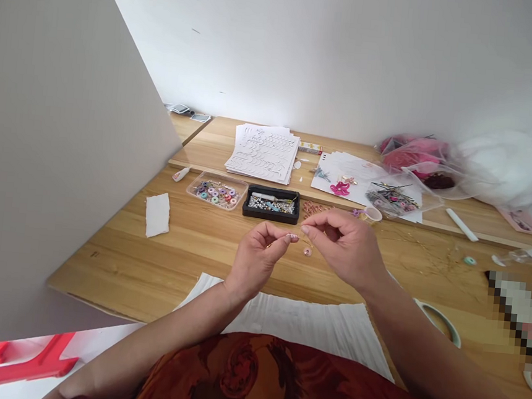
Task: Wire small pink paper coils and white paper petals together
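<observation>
Left of tray: a scrap of white paper lies on the table, with a small glue bottle farther back. A clear box of colored spools sits just beside the tray.

Tray: a black tray holds pale beads and a slim tool.

Behind tray: a stack of papers printed with curved outlines.

Left hand: in front of the tray, the left hand is curled, with thumb and forefinger pinching a tiny pale bead.

Right hand: in front of the tray and to the right, the right hand is curled with its fingertips just beside the pale bead. Whether they grip it or a fine wire is too small to tell.

Ring bead: a pink ring bead sits just below the fingertips, in front of the tray. Whether it hangs or lies on the table, I cannot tell.

Right of tray: copper coils lie near it, then a pink flower on white sheets, a small cup, and a clear bag of pins. Far right are a pink-filled bag, a white stick, and a teal bead.
</observation>
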Action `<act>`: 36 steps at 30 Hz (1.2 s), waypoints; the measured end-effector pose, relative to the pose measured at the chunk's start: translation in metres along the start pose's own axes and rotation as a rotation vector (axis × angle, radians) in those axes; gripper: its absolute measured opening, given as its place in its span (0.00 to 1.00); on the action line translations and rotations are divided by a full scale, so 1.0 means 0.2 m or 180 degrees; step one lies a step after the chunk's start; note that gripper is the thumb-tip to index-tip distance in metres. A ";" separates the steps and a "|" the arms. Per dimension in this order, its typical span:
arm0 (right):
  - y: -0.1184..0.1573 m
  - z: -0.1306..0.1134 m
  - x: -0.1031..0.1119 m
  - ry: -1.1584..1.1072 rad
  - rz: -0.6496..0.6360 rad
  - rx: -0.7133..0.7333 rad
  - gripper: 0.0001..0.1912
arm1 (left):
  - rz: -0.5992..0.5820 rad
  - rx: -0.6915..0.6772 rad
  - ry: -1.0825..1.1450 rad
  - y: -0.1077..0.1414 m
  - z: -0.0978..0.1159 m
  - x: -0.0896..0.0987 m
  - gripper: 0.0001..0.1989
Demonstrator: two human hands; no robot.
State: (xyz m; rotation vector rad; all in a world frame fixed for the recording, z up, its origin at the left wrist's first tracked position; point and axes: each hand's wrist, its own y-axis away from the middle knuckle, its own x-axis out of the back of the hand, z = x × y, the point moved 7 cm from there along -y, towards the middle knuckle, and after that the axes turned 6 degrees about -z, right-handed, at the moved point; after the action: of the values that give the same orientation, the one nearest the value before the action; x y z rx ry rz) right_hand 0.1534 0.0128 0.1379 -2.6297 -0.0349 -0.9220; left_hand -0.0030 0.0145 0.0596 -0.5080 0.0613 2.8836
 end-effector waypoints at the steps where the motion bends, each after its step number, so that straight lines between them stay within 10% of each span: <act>1: -0.01 0.03 -0.01 -0.0144 -0.0059 -0.0125 0.05 | -0.0007 0.0021 0.0026 0.00 0.00 0.00 0.10; 18: 0.12 0.25 -0.34 -0.2844 -0.0198 -0.1476 0.13 | 0.0341 0.0045 0.0627 -0.02 -0.01 0.02 0.11; 27: 0.18 0.14 -0.30 -0.1501 -0.0025 -0.0802 0.06 | 0.0540 -0.0179 0.0293 -0.01 0.01 0.04 0.08; 36: 0.19 -0.13 -0.13 0.0735 0.0192 0.0918 0.07 | 0.0442 -0.0217 -0.0059 0.00 0.02 0.04 0.06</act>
State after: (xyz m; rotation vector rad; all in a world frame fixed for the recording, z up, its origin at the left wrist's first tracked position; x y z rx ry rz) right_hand 0.1227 -0.0295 0.1276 -2.2375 -0.0281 -1.1038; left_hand -0.0117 0.0169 0.0611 -0.5081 -0.0051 3.0347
